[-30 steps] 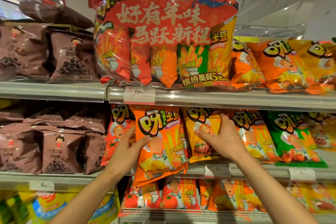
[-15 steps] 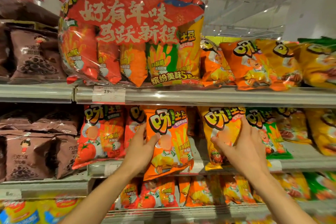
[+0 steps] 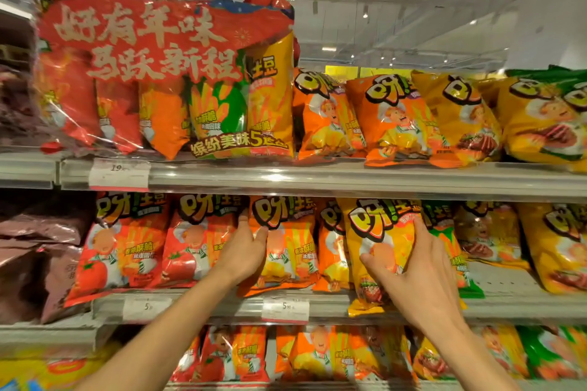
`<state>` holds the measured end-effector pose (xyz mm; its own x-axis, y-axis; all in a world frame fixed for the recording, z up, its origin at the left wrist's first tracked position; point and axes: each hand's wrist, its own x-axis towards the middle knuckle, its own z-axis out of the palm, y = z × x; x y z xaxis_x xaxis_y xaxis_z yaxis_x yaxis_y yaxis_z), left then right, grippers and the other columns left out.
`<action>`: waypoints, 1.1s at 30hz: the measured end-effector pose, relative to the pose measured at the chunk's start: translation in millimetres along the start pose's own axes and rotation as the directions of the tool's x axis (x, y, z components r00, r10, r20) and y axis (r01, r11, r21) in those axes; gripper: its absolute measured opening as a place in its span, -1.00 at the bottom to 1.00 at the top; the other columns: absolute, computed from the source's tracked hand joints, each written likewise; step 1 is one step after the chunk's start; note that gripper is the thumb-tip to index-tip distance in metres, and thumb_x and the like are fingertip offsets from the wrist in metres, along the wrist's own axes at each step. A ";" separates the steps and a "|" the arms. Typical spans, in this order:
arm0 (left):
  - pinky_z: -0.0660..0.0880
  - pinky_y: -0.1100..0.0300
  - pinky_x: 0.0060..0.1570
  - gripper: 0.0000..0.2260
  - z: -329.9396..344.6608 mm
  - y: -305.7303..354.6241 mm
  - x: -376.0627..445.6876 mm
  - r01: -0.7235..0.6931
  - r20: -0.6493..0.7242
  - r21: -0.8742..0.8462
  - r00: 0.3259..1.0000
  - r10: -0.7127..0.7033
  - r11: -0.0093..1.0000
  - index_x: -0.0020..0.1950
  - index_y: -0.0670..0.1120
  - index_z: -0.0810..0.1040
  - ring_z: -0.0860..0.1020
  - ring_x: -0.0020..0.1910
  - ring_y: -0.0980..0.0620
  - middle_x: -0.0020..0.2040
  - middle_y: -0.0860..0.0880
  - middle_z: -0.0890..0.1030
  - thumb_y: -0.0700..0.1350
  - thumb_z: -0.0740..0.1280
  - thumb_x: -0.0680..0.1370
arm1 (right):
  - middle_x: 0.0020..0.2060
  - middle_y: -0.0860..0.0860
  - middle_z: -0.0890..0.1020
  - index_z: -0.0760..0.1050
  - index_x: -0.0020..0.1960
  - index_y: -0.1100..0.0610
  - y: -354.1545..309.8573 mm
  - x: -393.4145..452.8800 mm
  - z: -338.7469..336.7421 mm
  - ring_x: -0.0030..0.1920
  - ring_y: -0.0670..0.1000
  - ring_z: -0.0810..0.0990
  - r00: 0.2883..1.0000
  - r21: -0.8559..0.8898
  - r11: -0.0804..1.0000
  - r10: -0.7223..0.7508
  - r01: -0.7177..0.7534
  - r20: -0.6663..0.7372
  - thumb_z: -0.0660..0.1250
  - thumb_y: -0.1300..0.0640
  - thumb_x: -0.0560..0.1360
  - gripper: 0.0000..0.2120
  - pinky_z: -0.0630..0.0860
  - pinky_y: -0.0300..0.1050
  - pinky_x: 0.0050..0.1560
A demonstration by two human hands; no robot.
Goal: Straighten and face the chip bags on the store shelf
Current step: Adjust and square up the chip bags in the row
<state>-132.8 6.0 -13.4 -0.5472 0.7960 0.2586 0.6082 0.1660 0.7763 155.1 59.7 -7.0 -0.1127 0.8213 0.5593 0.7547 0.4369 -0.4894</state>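
Note:
On the middle shelf (image 3: 349,306) an orange chip bag (image 3: 292,244) stands upright, facing out, and my left hand (image 3: 246,251) grips its left edge, thumb on the front. To its right a yellow chip bag (image 3: 378,247) leans slightly, its bottom hanging over the shelf lip. My right hand (image 3: 413,276) holds this bag, thumb across the front and fingers along its right side. Two red tomato bags (image 3: 124,247) stand left of my left hand. A green bag (image 3: 444,232) shows partly behind my right hand.
The top shelf (image 3: 349,179) holds a large red multipack (image 3: 165,79) and orange and yellow bags (image 3: 397,120). Brown snack bags (image 3: 38,251) fill the left section. More yellow bags (image 3: 559,244) sit at the right. The lower shelf carries several similar bags (image 3: 317,355). Price tags (image 3: 285,308) line the edges.
The view has shifted right and come closer. My left hand moved the orange bag back upright onto the shelf. My right hand stays on the yellow bag, now lower on it.

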 end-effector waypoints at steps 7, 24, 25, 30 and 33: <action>0.46 -0.14 0.22 -0.57 11.3 -3.7 -17.7 -0.358 -0.201 0.574 0.810 0.551 0.736 0.44 -0.16 0.40 0.44 0.26 -0.27 0.26 -0.27 0.49 0.03 0.26 0.64 | 0.41 0.18 0.35 -0.02 0.60 0.08 1.3 0.9 5.4 0.39 0.19 0.33 1.000 -0.010 1.000 -0.017 0.017 -0.003 0.24 -0.50 0.34 0.06 0.35 0.14 0.33; 0.51 0.20 0.15 -0.57 -5.9 16.5 -60.1 -0.367 0.049 -0.011 0.929 0.367 0.930 0.40 0.05 0.44 0.54 0.11 0.23 0.14 0.16 0.58 0.22 0.25 0.60 | 0.51 0.05 0.23 -0.04 0.60 -0.02 -28.7 -30.9 8.6 0.51 0.05 0.15 0.998 0.130 0.991 -0.021 0.013 0.062 0.36 -0.44 0.32 0.06 0.22 0.10 0.45; 0.53 0.22 0.07 -0.55 -7.3 20.7 -63.8 -0.290 0.121 -0.112 0.945 0.303 0.951 0.40 0.07 0.42 0.58 0.02 0.24 0.07 0.18 0.59 0.23 0.28 0.57 | 0.50 0.02 0.23 -0.04 0.60 -0.03 -34.4 -36.0 9.6 0.50 0.04 0.17 0.997 0.153 0.988 -0.035 0.023 0.072 0.38 -0.44 0.32 0.06 0.23 0.07 0.44; 0.53 0.36 -0.17 -0.28 -3.8 20.3 -69.0 -0.028 0.321 -0.413 0.931 0.174 0.910 0.46 0.07 0.32 0.66 -0.07 0.19 0.04 0.04 0.68 0.36 0.35 0.39 | 0.46 -0.14 0.23 -0.11 0.57 -0.18 -56.7 -64.3 11.0 0.46 -0.09 0.24 0.985 0.252 0.967 -0.082 0.043 0.149 0.39 -0.45 0.30 0.05 0.30 -0.05 0.41; 0.50 0.43 -0.34 -0.46 3.1 22.1 -77.1 0.055 0.323 -0.517 0.937 0.135 0.854 0.38 -0.05 0.36 0.67 -0.22 0.21 -0.12 -0.04 0.66 0.10 0.44 0.49 | 0.49 -0.13 0.19 -0.16 0.57 -0.20 -58.8 -75.5 8.6 0.50 -0.09 0.18 0.979 0.261 0.964 -0.100 0.051 0.176 0.37 -0.49 0.27 0.08 0.29 0.01 0.46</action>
<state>-75.4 -50.0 -18.0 -0.2452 0.9560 0.1613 0.1914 -0.1153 0.9747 113.7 -24.9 -26.3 -0.2995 0.8252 0.4788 0.5533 0.5591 -0.6175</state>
